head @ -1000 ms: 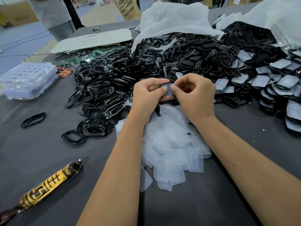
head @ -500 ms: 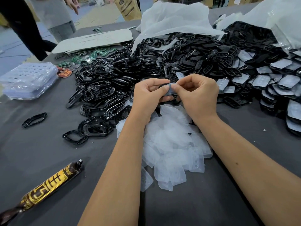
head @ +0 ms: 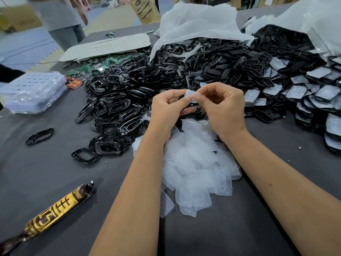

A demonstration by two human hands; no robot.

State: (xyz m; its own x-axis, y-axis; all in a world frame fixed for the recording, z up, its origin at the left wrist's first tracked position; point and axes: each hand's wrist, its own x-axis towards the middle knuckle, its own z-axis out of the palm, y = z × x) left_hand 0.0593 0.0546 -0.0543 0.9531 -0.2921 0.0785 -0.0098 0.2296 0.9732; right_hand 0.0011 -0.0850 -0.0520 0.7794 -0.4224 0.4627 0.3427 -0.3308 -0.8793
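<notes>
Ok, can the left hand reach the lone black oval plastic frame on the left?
Probably, once free: only grey tabletop lies before the frame, but left hand and right hand both pinch a translucent plastic pad.

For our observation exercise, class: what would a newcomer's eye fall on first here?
First, the two hands at centre: left hand and right hand pinch a small clear plastic piece between them. Behind them sprawls a big heap of glossy black frames, and nearer the viewer lies a pile of clear pieces on the grey table.
</notes>
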